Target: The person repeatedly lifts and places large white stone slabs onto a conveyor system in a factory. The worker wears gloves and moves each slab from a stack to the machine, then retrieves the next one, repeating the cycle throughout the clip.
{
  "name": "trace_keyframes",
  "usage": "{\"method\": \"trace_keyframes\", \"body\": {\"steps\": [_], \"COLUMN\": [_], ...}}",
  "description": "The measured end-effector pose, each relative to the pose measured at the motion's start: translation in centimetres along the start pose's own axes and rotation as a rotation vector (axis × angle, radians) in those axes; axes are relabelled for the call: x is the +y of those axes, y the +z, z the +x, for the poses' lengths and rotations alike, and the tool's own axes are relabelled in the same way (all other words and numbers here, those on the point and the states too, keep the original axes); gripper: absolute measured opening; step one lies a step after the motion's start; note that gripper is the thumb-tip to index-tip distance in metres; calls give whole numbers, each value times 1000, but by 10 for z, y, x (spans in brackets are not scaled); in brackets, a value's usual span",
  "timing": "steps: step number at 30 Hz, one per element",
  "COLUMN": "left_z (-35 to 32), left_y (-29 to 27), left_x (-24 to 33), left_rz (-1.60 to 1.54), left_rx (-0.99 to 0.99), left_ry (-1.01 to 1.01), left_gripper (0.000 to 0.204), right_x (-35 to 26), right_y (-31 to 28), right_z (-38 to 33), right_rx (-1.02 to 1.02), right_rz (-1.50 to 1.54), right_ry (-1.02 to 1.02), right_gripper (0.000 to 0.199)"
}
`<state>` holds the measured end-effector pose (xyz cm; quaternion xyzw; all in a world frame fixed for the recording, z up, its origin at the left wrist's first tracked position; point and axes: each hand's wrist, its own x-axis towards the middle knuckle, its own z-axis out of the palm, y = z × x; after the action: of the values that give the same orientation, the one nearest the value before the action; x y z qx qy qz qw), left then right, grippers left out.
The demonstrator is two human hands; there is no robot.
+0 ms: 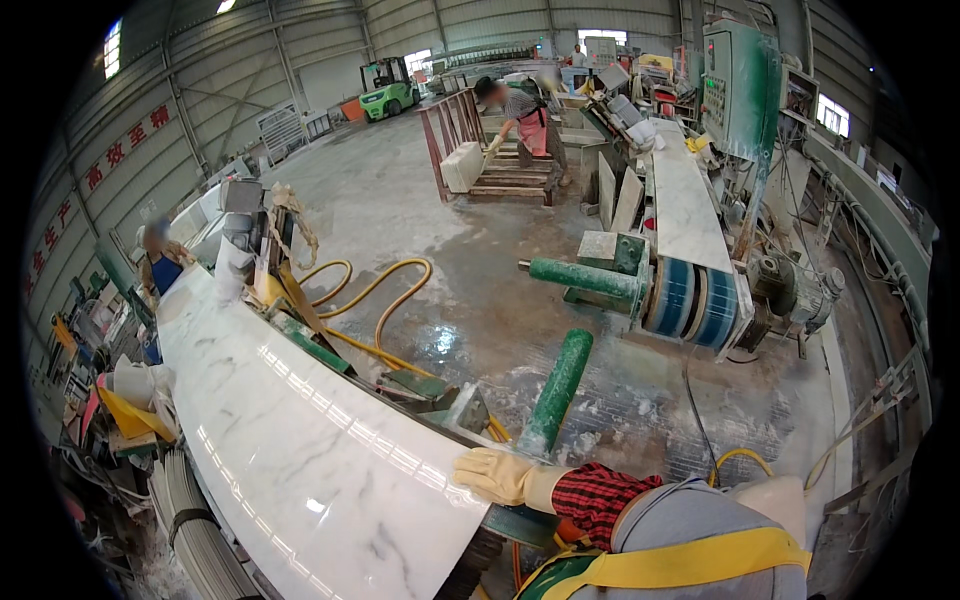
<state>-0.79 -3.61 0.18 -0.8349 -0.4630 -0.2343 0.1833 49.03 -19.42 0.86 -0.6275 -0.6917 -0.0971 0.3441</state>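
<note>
My right hand (492, 476), in a cream rubber glove with a red-and-black checked sleeve, rests on the near right edge of a polished white marble slab (330, 450). Its fingers point left and lie flat against the stone, with nothing gripped. Grey veins run through the slab, which stretches away to the far left on a machine bed and reflects the roof lights. A green roller (558, 390) stands out just beyond my glove. My left hand is not in view.
A second marble slab (690, 200) lies on a conveyor with blue rollers (673, 297) at right. Yellow hoses (405, 290) cross the wet floor. One person (525, 120) bends over a wooden rack; another person (162, 262) stands far left. A green forklift (388, 92) is parked behind.
</note>
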Motion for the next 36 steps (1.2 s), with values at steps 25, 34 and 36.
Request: {"method": "trace_keyframes", "body": {"steps": [25,34,36], "left_z": [-5,-12,-14], "left_y": [-14,-9,-7], "left_x": [14,7,6], "left_rz": [-196,-132,-158], "left_rx": [-129,-180,-196], "left_ry": [-229,-190,-215], "left_gripper": [48,49,49], "right_x": [-12,-8,-9], "right_y": [-18,-9,-11], "right_z": [0,-10,-10], "right_rx": [12,20,83], "right_rz": [-5,-28,-45], "right_ry": [-3,-12,-40], "right_gripper": [40,46,43]}}
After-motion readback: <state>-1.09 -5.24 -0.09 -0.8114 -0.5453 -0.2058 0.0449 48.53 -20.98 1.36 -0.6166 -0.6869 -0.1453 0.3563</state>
